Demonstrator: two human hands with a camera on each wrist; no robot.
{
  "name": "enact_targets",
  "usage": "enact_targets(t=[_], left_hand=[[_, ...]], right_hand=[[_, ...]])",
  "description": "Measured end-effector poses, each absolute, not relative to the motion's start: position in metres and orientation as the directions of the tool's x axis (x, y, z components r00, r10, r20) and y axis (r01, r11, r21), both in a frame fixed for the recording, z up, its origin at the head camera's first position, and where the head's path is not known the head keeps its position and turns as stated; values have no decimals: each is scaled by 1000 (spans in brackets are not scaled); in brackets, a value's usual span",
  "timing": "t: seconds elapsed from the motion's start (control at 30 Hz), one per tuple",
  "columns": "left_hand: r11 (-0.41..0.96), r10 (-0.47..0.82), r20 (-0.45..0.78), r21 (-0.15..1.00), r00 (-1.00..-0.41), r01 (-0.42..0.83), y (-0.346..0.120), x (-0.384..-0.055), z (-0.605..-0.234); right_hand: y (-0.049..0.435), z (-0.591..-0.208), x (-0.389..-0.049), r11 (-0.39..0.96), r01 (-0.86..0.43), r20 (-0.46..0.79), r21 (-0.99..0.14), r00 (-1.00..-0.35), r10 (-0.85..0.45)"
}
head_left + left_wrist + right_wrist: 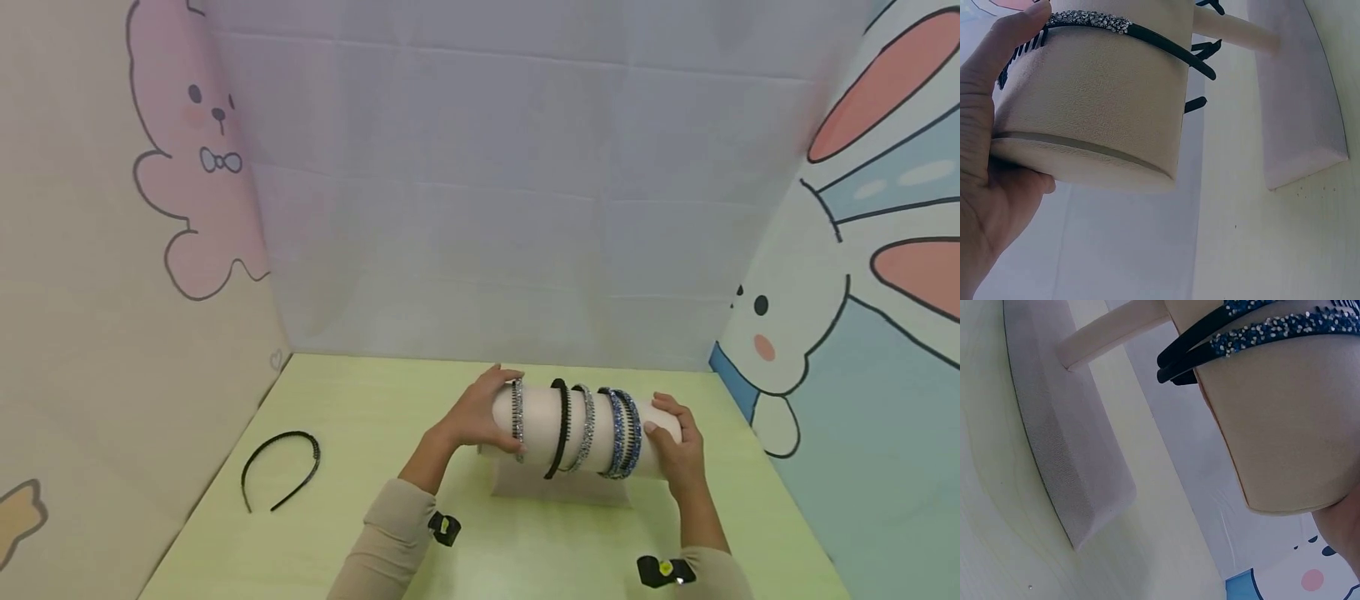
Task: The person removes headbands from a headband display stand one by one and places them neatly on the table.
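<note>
Fingers (pixel 498 377) of the left hand (pixel 474 417) are curved over the left end of the white headband display roll (pixel 538 425), spread wide enough to span it, tips touching the silver rhinestone headband (pixel 517 417) there. Right hand (pixel 682 458) does much the same at the roll's other end, fingers bent around it, no headband in its hold as far as I can tell.

What could bite? imo the left side's the big risk: the left wrist view has a fingertip (pixel 1038 11) right on the rhinestones, so any drag could skew that headband or slide it off the roll's end. Also, the roll sits on a post (pixel 1238 32) above its base (pixel 562 490), so if 1 hand pushes harder, I'd expect it to twist or tip. That'd probably shuffle the black headband (pixel 566 417), the 2nd silver headband (pixel 588 417) and the 2 blue headbands (pixel 618 425) near the roll's right end. Those 2 are bunched close, just beside the right thumb, so a snag seems likely if that grip shifts inward.

Loose black hairband (pixel 317 452) lies on the bench (pixel 337 400), well left of the roll; only a careless left sleeve (pixel 393 533) would catch it, I reckon.
</note>
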State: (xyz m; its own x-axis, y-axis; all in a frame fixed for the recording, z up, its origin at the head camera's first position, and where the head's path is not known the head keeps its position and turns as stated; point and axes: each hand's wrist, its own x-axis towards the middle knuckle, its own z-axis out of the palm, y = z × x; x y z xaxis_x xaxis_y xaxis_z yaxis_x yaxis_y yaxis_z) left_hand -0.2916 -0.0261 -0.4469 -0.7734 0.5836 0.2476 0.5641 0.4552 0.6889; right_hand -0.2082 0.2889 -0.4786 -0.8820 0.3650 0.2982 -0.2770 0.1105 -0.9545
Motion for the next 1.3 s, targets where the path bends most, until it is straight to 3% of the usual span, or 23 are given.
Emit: enact_targets(t=[0.77, 1.07, 1.3], left_hand=[[469, 578, 244, 682, -779, 562, -26, -289, -437], [391, 563, 302, 723, -769, 570, -35, -293, -449], [328, 610, 253, 782, -751, 530, -34, -298, -454]], right_hand=[[286, -471, -205, 128, -270, 298, -954, -885, 357], [290, -478, -208, 133, -290, 319, -948, -877, 359], [289, -477, -207, 142, -266, 300, -953, -884, 359]])
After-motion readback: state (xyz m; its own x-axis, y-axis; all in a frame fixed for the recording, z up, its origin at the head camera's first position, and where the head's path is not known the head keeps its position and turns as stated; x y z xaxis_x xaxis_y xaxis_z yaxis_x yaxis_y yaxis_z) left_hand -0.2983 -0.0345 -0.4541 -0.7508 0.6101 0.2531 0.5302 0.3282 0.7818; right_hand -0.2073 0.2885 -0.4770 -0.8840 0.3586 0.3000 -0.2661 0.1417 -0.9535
